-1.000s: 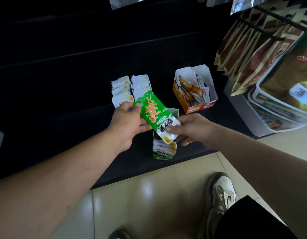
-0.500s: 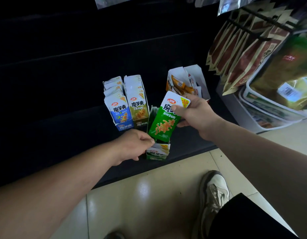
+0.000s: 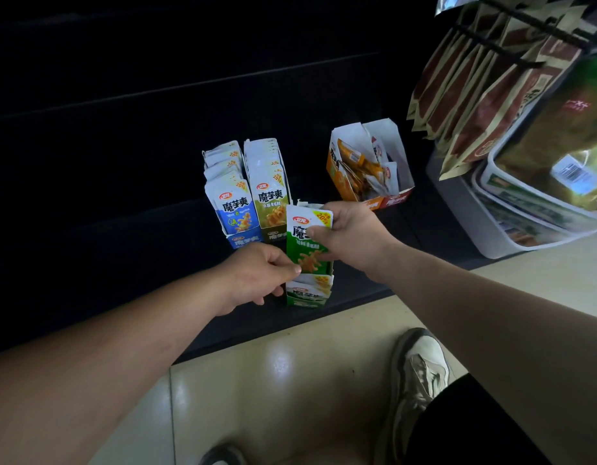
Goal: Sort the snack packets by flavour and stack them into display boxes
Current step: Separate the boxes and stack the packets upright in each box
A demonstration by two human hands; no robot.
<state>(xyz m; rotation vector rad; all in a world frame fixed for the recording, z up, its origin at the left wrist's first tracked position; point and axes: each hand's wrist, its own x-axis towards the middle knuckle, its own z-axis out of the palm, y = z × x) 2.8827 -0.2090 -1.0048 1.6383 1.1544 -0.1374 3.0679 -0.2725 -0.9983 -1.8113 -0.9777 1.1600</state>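
Observation:
A green snack packet (image 3: 305, 245) stands upright over the green display box (image 3: 308, 298) on the dark low shelf. My right hand (image 3: 349, 238) pinches its upper right part, thumb across the front. My left hand (image 3: 260, 275) holds its lower left edge with thumb and forefinger. More green packets lie in the box below. Behind stand a blue display box (image 3: 231, 209) and an olive display box (image 3: 270, 203), both filled with upright packets. An orange display box (image 3: 367, 171) with loose orange packets sits farther right.
The dark shelf (image 3: 122, 246) runs left to right, its front edge meeting a cream tiled floor (image 3: 290, 380). Brown hanging packets (image 3: 485, 85) and white tubs (image 3: 525, 223) of goods crowd the right side. My shoe (image 3: 421, 377) rests on the floor below.
The green packet turned from tilted to upright and came lower over the green box. My left hand, which had let go, took hold of its lower edge again.

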